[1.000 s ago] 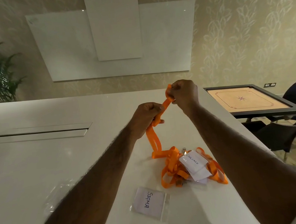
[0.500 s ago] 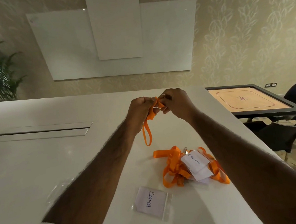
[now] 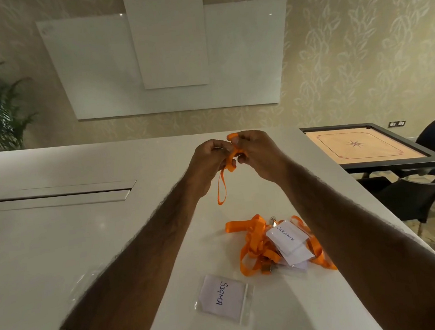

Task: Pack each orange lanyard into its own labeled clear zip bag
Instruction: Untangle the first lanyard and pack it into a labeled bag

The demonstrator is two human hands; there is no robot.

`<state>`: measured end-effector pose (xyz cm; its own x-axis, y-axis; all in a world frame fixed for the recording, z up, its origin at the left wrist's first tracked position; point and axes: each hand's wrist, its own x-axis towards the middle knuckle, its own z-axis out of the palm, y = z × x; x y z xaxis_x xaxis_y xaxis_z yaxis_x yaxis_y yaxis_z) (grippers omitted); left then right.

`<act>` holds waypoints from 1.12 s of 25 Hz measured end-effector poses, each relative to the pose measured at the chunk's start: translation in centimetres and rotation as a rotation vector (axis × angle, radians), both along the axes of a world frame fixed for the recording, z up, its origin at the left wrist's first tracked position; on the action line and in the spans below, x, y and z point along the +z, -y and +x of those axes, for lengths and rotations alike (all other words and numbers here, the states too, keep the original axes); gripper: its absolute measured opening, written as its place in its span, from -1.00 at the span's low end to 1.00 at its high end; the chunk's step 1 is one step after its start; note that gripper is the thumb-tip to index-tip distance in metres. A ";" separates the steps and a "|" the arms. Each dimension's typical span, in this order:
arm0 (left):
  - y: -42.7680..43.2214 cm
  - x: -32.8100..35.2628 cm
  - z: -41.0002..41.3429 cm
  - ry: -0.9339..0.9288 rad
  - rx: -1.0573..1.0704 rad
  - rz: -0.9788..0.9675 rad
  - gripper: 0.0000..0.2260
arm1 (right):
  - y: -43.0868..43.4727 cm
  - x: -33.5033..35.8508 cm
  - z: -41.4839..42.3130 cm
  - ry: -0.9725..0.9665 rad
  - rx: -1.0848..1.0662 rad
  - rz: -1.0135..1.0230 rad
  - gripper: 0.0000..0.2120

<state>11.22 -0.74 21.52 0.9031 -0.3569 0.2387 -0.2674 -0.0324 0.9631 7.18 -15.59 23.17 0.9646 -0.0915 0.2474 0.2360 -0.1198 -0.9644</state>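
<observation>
White table point(image 3: 59, 246): both hands, left hand point(image 3: 208, 160) and right hand point(image 3: 259, 152), pinch the lanyard point(image 3: 228, 161); fold tight, bag point(image 3: 222, 298) waits at six o'clock.

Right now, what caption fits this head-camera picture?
Left hand and right hand bunch an orange lanyard; SIGMA bag lies nearby.

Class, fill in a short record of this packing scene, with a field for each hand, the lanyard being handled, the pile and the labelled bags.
Left hand: grips orange fabric lanyard
Right hand: pinches its bunched top
Held lanyard: one loop hangs above white table
Pile: tangled orange lanyards beneath clear zip bag labelled CHROME
Near bag: flat clear zip bag labelled SIGMA, no lanyard inside
</observation>
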 end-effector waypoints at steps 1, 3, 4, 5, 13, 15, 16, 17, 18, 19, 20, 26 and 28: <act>0.0 -0.1 0.0 -0.009 -0.003 -0.008 -0.78 | 0.0 0.0 0.1 0.000 -0.019 0.038 -0.80; -0.2 -0.5 -0.1 -0.022 -0.033 0.019 -0.79 | 0.2 0.2 0.4 0.016 -0.082 0.119 -0.83; -0.4 -0.8 -0.1 -0.026 -0.064 0.058 -0.81 | 0.4 0.5 0.4 0.025 -0.130 0.169 -0.84; -0.8 -1.1 -0.2 -0.030 -0.104 0.099 -0.82 | 0.8 0.8 0.5 0.030 -0.184 0.227 -0.84; -2.9 -2.4 -0.4 -0.004 -0.158 0.198 -0.88 | 2.0 1.1 -0.1 -0.116 -0.328 0.472 -0.77; -2.3 -2.0 -0.5 0.058 -0.010 0.217 -0.90 | 0.2 0.6 -0.4 -0.171 -0.272 0.354 -0.74; -2.1 -1.8 -0.5 0.077 0.050 0.204 -0.91 | -0.7 0.4 -0.5 -0.185 -0.245 0.279 -0.75; -1.9 -1.7 -0.5 0.090 0.090 0.187 -0.92 | -1.6 0.2 -0.6 -0.190 -0.233 0.203 -0.77; -1.9 -1.6 -0.6 0.102 0.117 0.179 -0.93 | -2.3 0.0 -0.6 -0.188 -0.230 0.146 -0.79; -1.8 -1.5 -0.7 0.112 0.138 0.183 -0.92 | -3.0 -0.1 -0.7 -0.185 -0.232 0.114 -0.80; -1.8 -1.4 -0.8 0.117 0.156 0.192 -0.91 | -3.7 -0.1 -0.7 -0.188 -0.240 0.101 -0.81; -2.0 -1.3 -1.5 0.134 0.227 0.285 -0.87 | -6.1 -0.6 -0.8 -0.246 -0.277 0.051 -0.78; -2.4 -1.2 -1.6 0.140 0.265 0.329 -0.86 | -6.6 -1.0 -0.8 -0.212 -0.291 0.027 -0.80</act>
